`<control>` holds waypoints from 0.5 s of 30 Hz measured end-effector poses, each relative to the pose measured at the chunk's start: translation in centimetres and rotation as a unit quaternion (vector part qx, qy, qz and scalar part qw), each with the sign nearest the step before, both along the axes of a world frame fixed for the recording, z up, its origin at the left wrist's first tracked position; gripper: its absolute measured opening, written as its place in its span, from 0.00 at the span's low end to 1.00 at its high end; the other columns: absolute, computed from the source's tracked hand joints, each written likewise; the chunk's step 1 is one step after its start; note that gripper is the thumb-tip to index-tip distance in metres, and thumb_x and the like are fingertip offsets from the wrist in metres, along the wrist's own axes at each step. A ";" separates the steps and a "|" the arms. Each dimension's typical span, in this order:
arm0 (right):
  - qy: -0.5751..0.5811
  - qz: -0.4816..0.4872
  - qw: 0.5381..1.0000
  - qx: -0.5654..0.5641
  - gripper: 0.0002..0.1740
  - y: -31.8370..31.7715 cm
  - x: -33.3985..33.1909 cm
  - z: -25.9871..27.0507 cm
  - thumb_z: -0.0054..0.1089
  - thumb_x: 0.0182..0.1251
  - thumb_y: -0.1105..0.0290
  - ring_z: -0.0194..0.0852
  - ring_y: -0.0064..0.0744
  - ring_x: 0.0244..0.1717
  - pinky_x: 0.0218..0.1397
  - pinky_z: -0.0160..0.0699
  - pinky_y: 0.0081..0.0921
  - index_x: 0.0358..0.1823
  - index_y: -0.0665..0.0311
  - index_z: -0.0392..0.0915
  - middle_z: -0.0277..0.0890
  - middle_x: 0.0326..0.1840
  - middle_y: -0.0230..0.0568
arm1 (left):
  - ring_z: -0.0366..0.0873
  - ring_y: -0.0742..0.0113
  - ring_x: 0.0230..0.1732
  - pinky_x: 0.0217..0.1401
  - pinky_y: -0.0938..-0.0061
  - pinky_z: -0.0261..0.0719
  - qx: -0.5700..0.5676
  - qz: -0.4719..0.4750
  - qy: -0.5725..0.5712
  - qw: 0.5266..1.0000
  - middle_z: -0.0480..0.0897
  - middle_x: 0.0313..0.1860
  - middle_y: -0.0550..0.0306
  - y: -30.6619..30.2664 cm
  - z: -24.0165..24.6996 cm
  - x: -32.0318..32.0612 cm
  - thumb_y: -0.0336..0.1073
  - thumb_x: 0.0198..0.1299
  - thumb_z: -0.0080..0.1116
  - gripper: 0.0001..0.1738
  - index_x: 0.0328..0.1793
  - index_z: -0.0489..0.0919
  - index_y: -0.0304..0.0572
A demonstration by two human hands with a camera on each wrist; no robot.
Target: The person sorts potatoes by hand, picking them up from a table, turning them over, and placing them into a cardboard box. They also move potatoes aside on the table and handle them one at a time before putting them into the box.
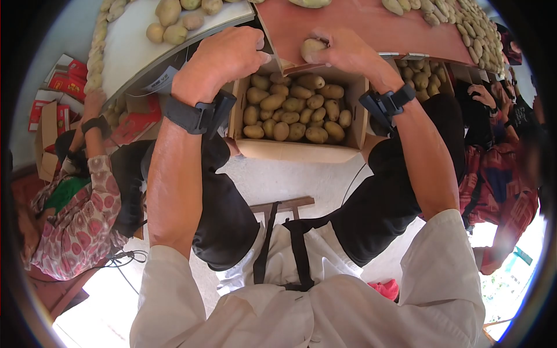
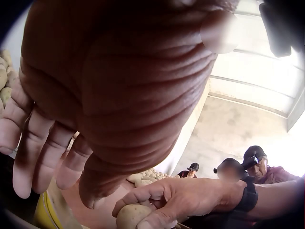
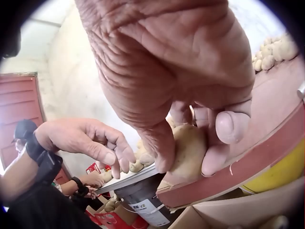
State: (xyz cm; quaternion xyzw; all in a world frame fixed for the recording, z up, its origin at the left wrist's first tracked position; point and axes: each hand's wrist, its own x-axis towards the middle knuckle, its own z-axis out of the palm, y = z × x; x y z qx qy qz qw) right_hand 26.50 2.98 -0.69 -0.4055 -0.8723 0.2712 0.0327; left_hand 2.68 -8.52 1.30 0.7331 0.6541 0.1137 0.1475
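A potato (image 1: 312,49) sits in the grip of my right hand (image 1: 348,55), just over the near edge of the red-brown tabletop (image 1: 360,29). Thumb and fingers close round the same potato (image 3: 188,150) in the right wrist view. My left hand (image 1: 223,61) hovers to the left, above the gap between the two tabletops. In the left wrist view its fingers (image 2: 45,148) hang loosely with nothing in them. Below both hands, between the knees, stands an open cardboard box (image 1: 296,151) holding many potatoes (image 1: 290,104).
Several larger potatoes (image 1: 168,14) lie on the white tabletop (image 1: 125,49) at left. More are heaped on the red-brown table's far right. A dark bucket (image 3: 147,205) stands under the white top. Other people sit on both sides, one in a patterned sleeve (image 1: 75,238) at left.
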 end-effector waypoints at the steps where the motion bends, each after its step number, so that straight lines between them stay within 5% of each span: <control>1: -0.030 0.024 0.999 -0.001 0.24 -0.6 0.2 0.4 0.69 0.60 0.60 0.83 0.47 0.42 0.49 0.79 0.40 0.55 0.65 0.84 0.86 0.43 0.48 | 0.85 0.43 0.50 0.54 0.56 0.81 -0.015 -0.003 0.009 1.000 0.88 0.46 0.44 0.1 0.0 -0.1 0.46 0.66 0.64 0.22 0.58 0.84 0.37; 5: -0.006 0.064 0.997 -0.034 0.23 -2.9 0.6 1.0 0.69 0.60 0.60 0.82 0.49 0.40 0.48 0.79 0.41 0.53 0.66 0.84 0.86 0.42 0.49 | 0.85 0.43 0.49 0.53 0.55 0.81 -0.038 -0.002 0.031 0.999 0.88 0.46 0.43 0.3 0.0 -0.3 0.46 0.66 0.63 0.21 0.56 0.83 0.37; 7: 0.034 0.085 0.989 -0.112 0.21 -3.7 0.8 0.5 0.72 0.64 0.63 0.75 0.31 0.29 0.39 0.78 0.31 0.53 0.68 0.82 0.79 0.30 0.41 | 0.85 0.43 0.49 0.52 0.55 0.81 -0.040 -0.001 0.035 0.999 0.88 0.46 0.43 0.2 0.1 -0.3 0.46 0.66 0.62 0.21 0.56 0.84 0.37; 10: 0.000 0.058 0.974 -0.218 0.25 -6.0 0.2 0.3 0.72 0.63 0.62 0.79 0.33 0.31 0.41 0.80 0.32 0.58 0.70 0.82 0.81 0.34 0.44 | 0.85 0.43 0.49 0.51 0.55 0.81 -0.044 -0.003 0.039 0.998 0.88 0.45 0.42 0.1 0.1 -0.3 0.46 0.65 0.60 0.21 0.55 0.84 0.37; 15: -0.160 0.129 0.957 -0.204 0.29 -9.4 -0.7 -3.7 0.72 0.62 0.62 0.87 0.38 0.36 0.45 0.84 0.35 0.61 0.73 0.81 0.86 0.40 0.52 | 0.85 0.44 0.49 0.52 0.56 0.81 -0.050 0.004 0.037 0.998 0.88 0.45 0.42 0.0 0.3 -0.2 0.46 0.64 0.59 0.21 0.54 0.84 0.36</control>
